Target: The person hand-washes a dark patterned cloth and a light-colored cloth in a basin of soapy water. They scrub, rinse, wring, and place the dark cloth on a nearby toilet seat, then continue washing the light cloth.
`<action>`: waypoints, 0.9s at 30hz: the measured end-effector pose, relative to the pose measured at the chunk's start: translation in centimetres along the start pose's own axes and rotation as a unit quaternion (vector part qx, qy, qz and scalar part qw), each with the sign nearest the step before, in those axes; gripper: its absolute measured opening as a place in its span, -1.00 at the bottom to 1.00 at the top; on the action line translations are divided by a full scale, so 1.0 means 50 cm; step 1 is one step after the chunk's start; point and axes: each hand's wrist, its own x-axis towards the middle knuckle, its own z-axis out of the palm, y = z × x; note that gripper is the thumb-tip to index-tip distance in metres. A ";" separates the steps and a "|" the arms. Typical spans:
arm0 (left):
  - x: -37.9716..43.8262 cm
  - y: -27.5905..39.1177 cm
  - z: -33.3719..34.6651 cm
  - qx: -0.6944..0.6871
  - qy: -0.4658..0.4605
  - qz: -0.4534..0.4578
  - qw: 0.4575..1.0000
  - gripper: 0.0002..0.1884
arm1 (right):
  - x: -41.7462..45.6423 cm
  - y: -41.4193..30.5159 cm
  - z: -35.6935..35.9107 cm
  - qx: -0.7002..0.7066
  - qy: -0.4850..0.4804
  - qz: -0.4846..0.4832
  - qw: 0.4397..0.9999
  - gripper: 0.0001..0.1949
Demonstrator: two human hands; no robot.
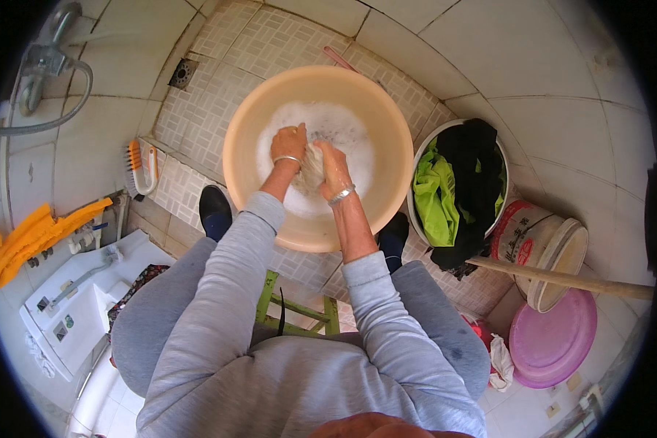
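A large peach plastic basin (317, 241) stands on the tiled floor between my feet. White suds (356, 126) cover the water in it. Both hands are down in the basin, holding a wet, light beige cloth (309, 169) between them. My left hand (289, 143) has its fingers closed on the cloth's left side, and a bangle circles that wrist. On the cloth's right side, my right hand (335, 167) grips with the thumb up; a wider silver bracelet sits at its wrist. The lower part of the cloth dips into the foam, so its full shape is hidden.
At right, a white tub (416, 216) holds black and lime-green clothes (437, 197). Beyond it are a wooden pole (569, 280), a bucket (558, 263) bearing writing and a purple basin (553, 339). Leftward are a scrub brush (142, 169), a floor drain (183, 73) and a white washbasin (82, 328).
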 end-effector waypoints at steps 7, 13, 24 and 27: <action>0.055 -0.069 0.044 -0.162 -0.022 0.012 0.986 -0.63 | 0.172 0.035 -0.173 -0.018 -0.011 -0.066 0.998 -0.36; -0.147 0.058 0.111 -0.060 -0.135 0.270 0.951 -0.74 | 0.233 0.029 -0.269 0.107 -0.085 -0.020 0.990 -0.60; -0.229 0.133 0.005 0.066 0.001 0.260 0.963 -0.76 | 0.136 0.069 -0.100 -0.333 0.086 -0.154 0.926 -0.74; -0.209 0.107 0.069 0.087 -0.004 0.290 0.953 -0.74 | 0.159 0.066 -0.191 -0.463 0.021 -0.210 0.861 -0.74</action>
